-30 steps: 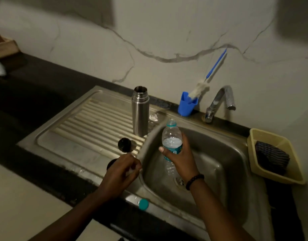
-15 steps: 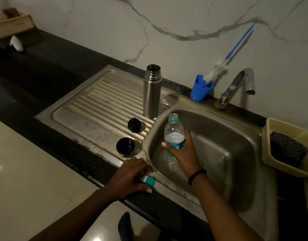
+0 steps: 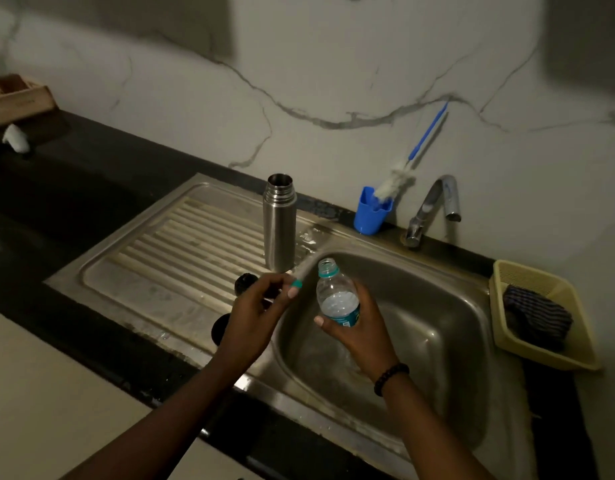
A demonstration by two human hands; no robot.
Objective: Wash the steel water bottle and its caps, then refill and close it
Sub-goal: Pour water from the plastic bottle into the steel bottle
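Note:
The steel water bottle (image 3: 279,223) stands upright and uncapped on the ribbed drainboard (image 3: 181,244). Two dark caps lie on the drainboard near it: one (image 3: 244,283) partly behind my left hand, the other (image 3: 220,329) at the front edge, mostly hidden by my wrist. My left hand (image 3: 254,318) pinches a small teal cap (image 3: 296,284) at its fingertips, just left of the plastic bottle's mouth. My right hand (image 3: 359,327) grips an open clear plastic bottle (image 3: 336,294), roughly half full of water, above the sink basin (image 3: 437,323).
A blue cup (image 3: 370,211) with a blue-handled bottle brush (image 3: 413,157) stands behind the basin, next to the tap (image 3: 434,206). A yellow basket (image 3: 541,351) holding a dark cloth sits at the right. A wooden box (image 3: 16,98) is far left on the dark counter.
My left hand picked the teal cap off the sink's front rim and raised it to beside the plastic bottle's mouth. My right hand kept holding the bottle over the basin.

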